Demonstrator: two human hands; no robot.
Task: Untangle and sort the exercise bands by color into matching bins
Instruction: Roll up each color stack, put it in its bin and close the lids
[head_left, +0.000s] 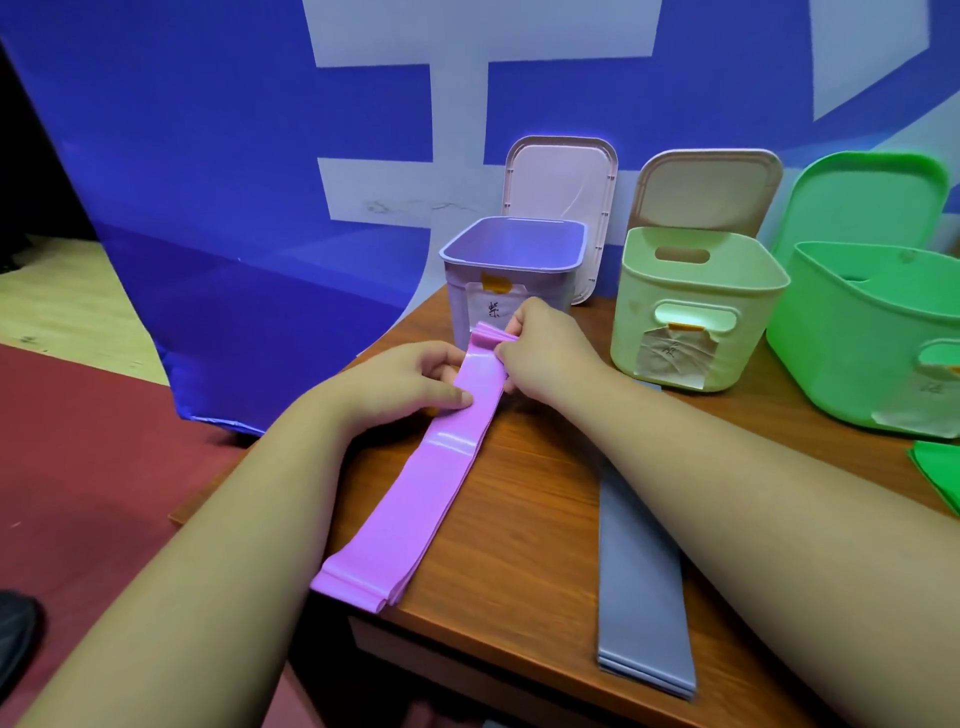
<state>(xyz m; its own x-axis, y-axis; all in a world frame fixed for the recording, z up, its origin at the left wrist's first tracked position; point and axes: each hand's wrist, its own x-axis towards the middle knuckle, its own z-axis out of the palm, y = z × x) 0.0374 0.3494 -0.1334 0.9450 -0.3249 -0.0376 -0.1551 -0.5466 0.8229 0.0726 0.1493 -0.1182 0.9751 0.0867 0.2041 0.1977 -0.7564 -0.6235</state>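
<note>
**Both hands on the pink band, in front of the purple bin**

At the far left of my view I have red floor (78, 467) and a blue backdrop (208, 208) behind the table (519, 545). A dark thing (15, 634) sits at the lower left edge; I cannot tell what it is.

Left of centre, the left hand (410, 384) pinches the pink band (426, 499) at its left edge, thumb on top and fingers curled under. The band lies flat on the table in several layers, running from the near edge at lower centre up to the middle of the frame. The right hand (540, 358) pinches its far end, where the layers bunch into folds.

Just above the hands stands the purple bin (514, 275), open, with a paper label on its front and its lid (561, 176) upright behind it.

Right of the pink band and apart from it, a grey band (641, 587) lies flat; the right forearm crosses over its far end.

Further right I see a pale green bin (691, 312), then a bright green bin (872, 332), both open and labelled. A green band (940, 473) shows at the right edge, cut off by the frame.
</note>
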